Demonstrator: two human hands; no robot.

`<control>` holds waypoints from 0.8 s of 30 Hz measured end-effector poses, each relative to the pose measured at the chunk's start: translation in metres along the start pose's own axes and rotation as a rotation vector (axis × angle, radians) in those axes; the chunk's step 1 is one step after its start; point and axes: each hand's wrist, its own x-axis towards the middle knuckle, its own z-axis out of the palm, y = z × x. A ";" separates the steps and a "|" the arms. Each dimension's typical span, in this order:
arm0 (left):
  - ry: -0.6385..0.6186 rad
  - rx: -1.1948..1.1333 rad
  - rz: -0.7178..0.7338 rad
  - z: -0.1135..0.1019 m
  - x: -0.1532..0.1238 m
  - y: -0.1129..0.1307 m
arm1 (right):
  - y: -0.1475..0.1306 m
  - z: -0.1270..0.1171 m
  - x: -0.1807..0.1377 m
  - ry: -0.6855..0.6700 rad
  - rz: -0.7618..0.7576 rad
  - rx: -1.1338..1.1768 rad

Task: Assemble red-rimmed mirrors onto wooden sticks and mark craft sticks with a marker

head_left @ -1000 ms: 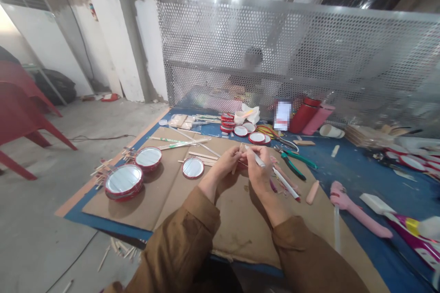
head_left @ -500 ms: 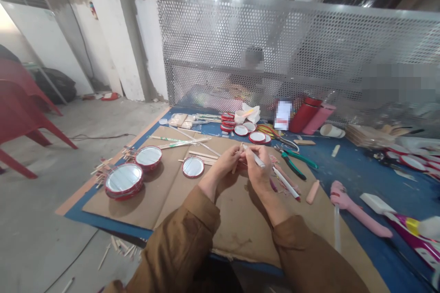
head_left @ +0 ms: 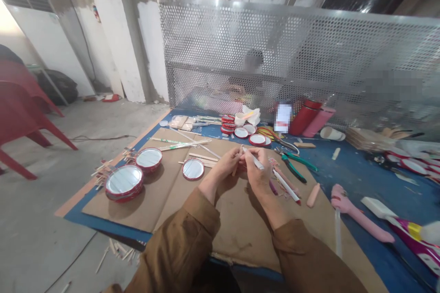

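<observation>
Over the middle of the cardboard sheet [head_left: 192,197], my two hands meet. My right hand [head_left: 259,171] is closed around a white pen [head_left: 256,160], its tip pointing up and left toward my left fingers. My left hand [head_left: 225,167] pinches a small pale stick-like piece [head_left: 234,170], mostly hidden by the fingers. A round red-rimmed disc with a silvery face [head_left: 193,169] lies left of my hands, beside several flat wooden sticks [head_left: 202,159]. Another white pen with a red end [head_left: 287,185] rests right of my right hand.
Red-rimmed round pieces [head_left: 123,181] with sticks stand at left. Green-handled pliers [head_left: 294,168], a pink stick-shaped piece [head_left: 313,195] and a pink hot-glue gun [head_left: 360,215] lie at right. Behind are a phone [head_left: 283,117], a red bottle [head_left: 304,116] and a perforated metal panel [head_left: 213,46].
The view has tilted slightly upward. Both hands stay together, with the right fingers and pen shifting only a little against the left fingertips.
</observation>
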 end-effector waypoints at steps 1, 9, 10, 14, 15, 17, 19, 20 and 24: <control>0.003 -0.015 0.001 0.000 0.001 -0.001 | 0.000 0.000 0.000 0.009 0.010 0.003; 0.048 -0.059 -0.041 0.002 0.002 -0.006 | 0.004 0.000 0.001 -0.011 0.036 0.086; 0.048 -0.051 -0.043 0.002 0.002 -0.005 | 0.004 0.000 0.001 -0.016 0.023 0.070; 0.046 -0.021 -0.049 0.001 0.001 0.000 | 0.004 0.000 0.002 -0.018 0.015 0.046; 0.045 -0.017 -0.049 0.001 0.000 0.002 | 0.004 0.000 0.002 -0.018 0.013 0.045; 0.041 -0.014 -0.044 0.001 -0.001 0.003 | 0.003 0.000 0.002 -0.025 0.001 0.043; 0.038 -0.010 -0.036 0.001 -0.003 0.003 | 0.003 0.000 0.002 -0.042 -0.015 0.039; 0.038 -0.006 -0.034 0.001 -0.004 0.003 | 0.003 0.000 0.002 -0.049 -0.020 0.035; 0.043 -0.014 -0.024 0.003 -0.006 0.002 | 0.006 -0.001 0.003 -0.055 -0.005 0.032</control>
